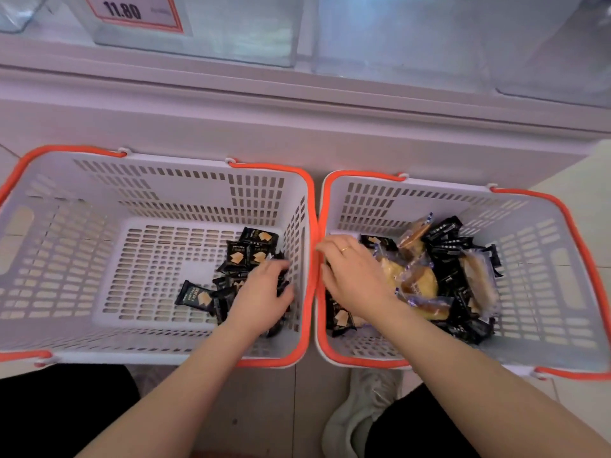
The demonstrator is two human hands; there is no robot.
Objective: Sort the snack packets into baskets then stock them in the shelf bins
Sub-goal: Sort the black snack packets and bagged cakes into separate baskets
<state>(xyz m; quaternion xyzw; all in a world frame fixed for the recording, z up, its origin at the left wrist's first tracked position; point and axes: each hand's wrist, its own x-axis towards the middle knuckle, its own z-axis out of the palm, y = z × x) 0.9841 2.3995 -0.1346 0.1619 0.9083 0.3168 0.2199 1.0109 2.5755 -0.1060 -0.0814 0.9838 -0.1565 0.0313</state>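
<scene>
Overhead, head view, left to right. Price card reading 11.80 sits top left on a clear shelf bin; more clear bins run along the shelf to the right.

Left basket: white slotted plastic, orange rim and handles, standing on the floor against the white shelf base. Its contents are black cracker packets only, gathered in the right-hand part of the basket floor; one packet lies a little apart toward the near left of the group. The rest of this basket's floor is bare.

Left hand is down inside the left basket near its right wall, back of hand up, fingers curled down into the black packets. Whether it actually holds one, I cannot tell; the fingertips are hidden.

Right basket touches the left basket rim to rim. Right hand, a ring on one finger, is in its left part, fingers bent downward over the pile. Grasp cannot be confirmed; the palm side is out of sight.

Pile in the right basket is mixed: clear-wrapped yellow cake packets in the middle, more black packets around and under them, one clear wrapped biscuit packet to the right.

Bottom edge: dark trouser legs, and a grey shoe on the floor tiles.
</scene>
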